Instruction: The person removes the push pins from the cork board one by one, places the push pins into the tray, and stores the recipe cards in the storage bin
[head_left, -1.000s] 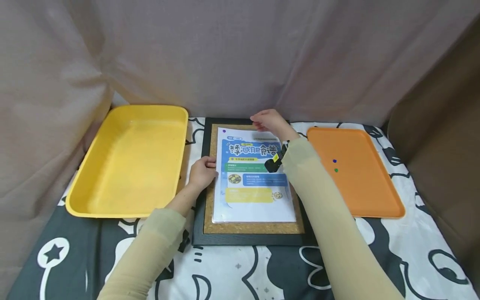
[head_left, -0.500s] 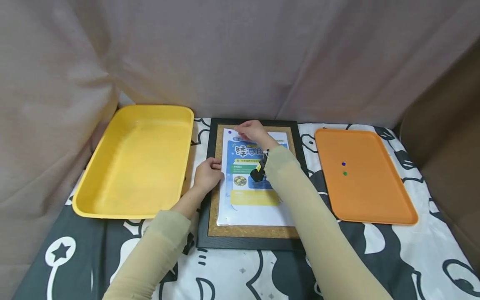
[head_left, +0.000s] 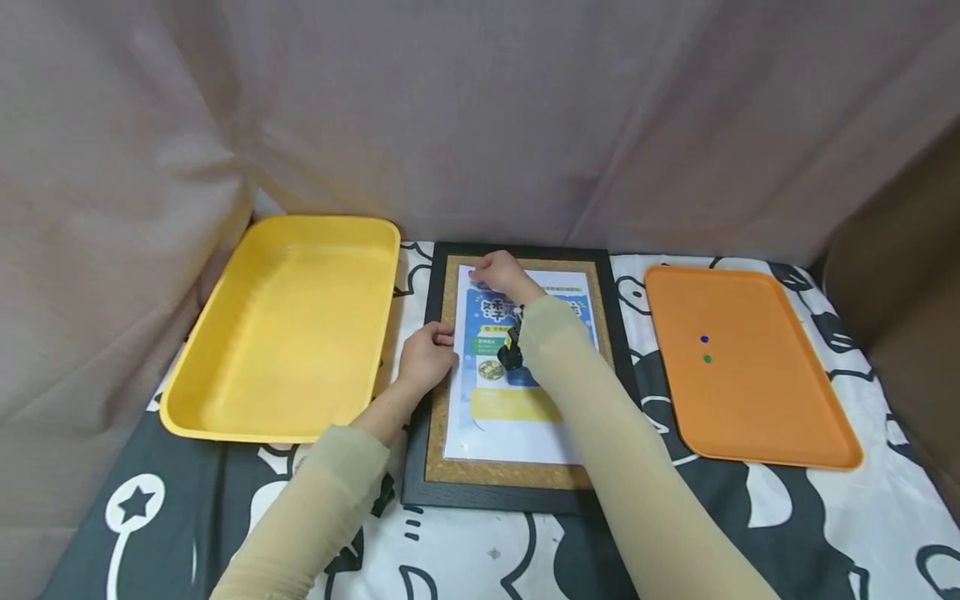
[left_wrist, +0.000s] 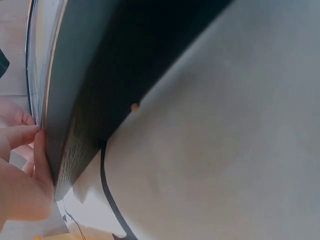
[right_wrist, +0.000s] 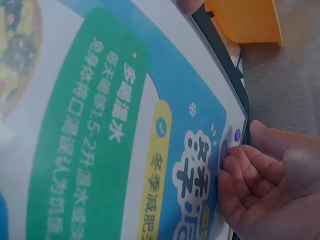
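Note:
A laminated sheet [head_left: 487, 442] with printed Chinese text lies on a black-framed corkboard [head_left: 510, 475]. My left hand [head_left: 427, 360] rests at the sheet's left edge, its fingertips touching there; in the left wrist view, the thumb and a finger meet at the board's edge. My right hand [head_left: 504, 275] is over the sheet's top left corner. A purple pushpin [right_wrist: 237, 135] sits in that corner in the right wrist view. The right thumb and loosely curled fingers lie on either side of it, with a gap between the thumb tip and the pin.
A deep yellow tray [head_left: 281, 333] stands left of the board. On the right, an orange tray [head_left: 765, 417] holds a blue pushpin [head_left: 705, 339] and a green pushpin [head_left: 707, 359]. A patterned cloth [head_left: 442, 558] covers the table, and a grey curtain [head_left: 480, 125] hangs behind.
My right hand has moved left along the sheet's top, from its right part to the top left corner with the pin. The left hand has stayed at the left edge. The head view has shifted slightly.

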